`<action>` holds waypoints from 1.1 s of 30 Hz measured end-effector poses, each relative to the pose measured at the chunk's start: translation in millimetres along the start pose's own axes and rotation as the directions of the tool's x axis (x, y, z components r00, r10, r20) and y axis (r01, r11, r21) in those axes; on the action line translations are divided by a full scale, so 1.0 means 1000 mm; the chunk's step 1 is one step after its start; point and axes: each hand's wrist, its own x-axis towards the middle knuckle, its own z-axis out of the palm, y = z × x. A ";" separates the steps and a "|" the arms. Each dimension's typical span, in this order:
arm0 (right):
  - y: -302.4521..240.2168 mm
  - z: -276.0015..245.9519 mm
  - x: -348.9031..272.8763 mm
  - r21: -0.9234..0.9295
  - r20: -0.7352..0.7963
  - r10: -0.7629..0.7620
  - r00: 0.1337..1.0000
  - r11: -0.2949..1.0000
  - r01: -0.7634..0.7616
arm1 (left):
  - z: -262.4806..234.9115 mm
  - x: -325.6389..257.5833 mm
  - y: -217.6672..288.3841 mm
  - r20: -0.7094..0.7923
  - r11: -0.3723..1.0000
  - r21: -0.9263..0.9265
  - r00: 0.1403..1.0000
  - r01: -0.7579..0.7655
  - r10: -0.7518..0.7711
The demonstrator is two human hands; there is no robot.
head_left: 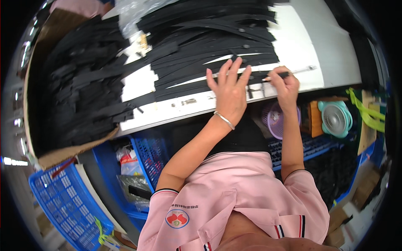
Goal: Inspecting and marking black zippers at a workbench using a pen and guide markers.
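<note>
The black strips (186, 88) lie side by side across the white sheet (298, 31) on the counter (337, 54), the nearest ones close to its front edge. Your left hand (231, 90) lies over them, fingers spread apart and nothing gripped; you cannot tell how hard it presses. Your right hand (285, 83) is closed, thumb and fingers pinched on a slim dark tool (283, 75) near the strips' right ends.

The strips look light, flat and flexible, probably fabric-like, so they are likely to skew or slide over one another rather than break. Flat fingertips along the length should steady one; a pinch at a free end suits lifting.

Mind the front edge just beside your wrists, where small dark bits (190, 101) lie. On your left, the cardboard box (69, 151), heaped with black pieces, limits sideways travel. More room shows to the right, past the strip ends.
</note>
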 end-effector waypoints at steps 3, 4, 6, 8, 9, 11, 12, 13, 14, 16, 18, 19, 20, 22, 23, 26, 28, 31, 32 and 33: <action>-0.002 0.005 -0.003 0.077 -0.095 -0.045 0.994 0.996 0.053 | 0.008 0.007 -0.014 0.094 0.999 -0.009 0.995 0.034 -0.033; 0.000 0.003 -0.005 0.053 -0.096 0.016 0.995 0.999 -0.010 | 0.006 0.016 -0.017 0.075 0.996 -0.078 0.996 0.051 -0.045; 0.003 0.006 -0.005 0.054 -0.102 -0.030 0.994 0.998 0.035 | 0.005 0.035 -0.030 0.020 0.978 -0.197 0.998 0.069 -0.066; -0.001 0.010 -0.003 0.090 -0.065 -0.046 0.997 0.995 0.052 | -0.003 0.036 -0.038 -0.027 0.948 -0.308 0.996 0.077 -0.090; -0.004 0.012 -0.001 0.121 -0.041 -0.058 0.997 0.991 0.063 | -0.009 0.037 -0.043 -0.063 0.904 -0.423 0.992 0.071 -0.108; -0.004 0.013 0.000 0.111 -0.030 -0.075 0.997 0.991 0.078 | -0.031 0.023 -0.051 -0.092 0.956 -0.290 0.993 0.043 -0.073; -0.005 0.014 0.000 0.105 -0.015 -0.091 0.996 0.990 0.093 | -0.048 0.012 -0.056 -0.118 0.989 -0.146 0.992 0.019 -0.037; -0.009 0.015 0.000 0.107 -0.016 -0.091 0.996 0.990 0.092 | -0.065 0.001 -0.062 -0.129 0.994 -0.097 0.990 0.047 -0.059; -0.012 0.015 0.000 0.010 -0.015 -0.063 0.998 0.998 0.063 | -0.077 -0.011 -0.073 -0.127 0.995 -0.065 0.988 0.078 -0.086; -0.016 0.015 -0.002 -0.073 -0.020 -0.043 0.999 0.996 0.041 | -0.110 -0.037 -0.093 -0.119 0.980 0.043 0.975 0.196 -0.189; -0.016 0.019 0.002 -0.190 0.021 -0.181 0.983 0.965 0.182 | -0.136 -0.063 -0.125 -0.137 0.943 0.204 0.961 0.264 -0.240; -0.018 0.017 0.004 -0.254 0.065 -0.208 0.976 0.942 0.218 | -0.143 -0.072 -0.143 -0.111 0.919 0.244 0.950 0.310 -0.291; -0.019 0.018 0.004 -0.256 0.060 -0.203 0.977 0.943 0.212 | -0.149 -0.079 -0.157 -0.086 0.891 0.288 0.936 0.352 -0.342; -0.021 0.021 0.006 -0.300 0.094 -0.180 0.979 0.933 0.200 | -0.158 -0.080 -0.168 -0.088 0.917 0.208 0.940 0.340 -0.329; -0.022 0.023 0.007 -0.321 0.099 -0.170 0.980 0.927 0.194 | -0.161 -0.079 -0.173 -0.087 0.926 0.218 0.951 0.309 -0.297; -0.020 0.023 0.009 -0.438 0.140 -0.204 0.969 0.865 0.245 | -0.158 -0.070 -0.175 -0.132 0.929 0.276 0.967 0.247 -0.217; -0.019 0.025 0.011 -0.466 0.139 -0.253 0.958 0.836 0.288 | -0.154 -0.062 -0.175 -0.183 0.925 0.291 0.964 0.243 -0.195; -0.020 0.031 0.013 -0.530 0.180 -0.379 0.908 0.740 0.414 | -0.151 -0.046 -0.147 -0.253 0.952 0.208 0.953 0.223 -0.168; -0.018 0.032 0.012 -0.573 0.190 -0.403 0.895 0.696 0.434 | -0.149 -0.041 -0.134 -0.255 0.962 0.113 0.943 0.247 -0.212; -0.021 0.034 0.012 -0.574 0.181 -0.397 0.900 0.700 0.425 | -0.144 -0.033 -0.127 -0.252 0.990 0.058 0.962 0.125 -0.107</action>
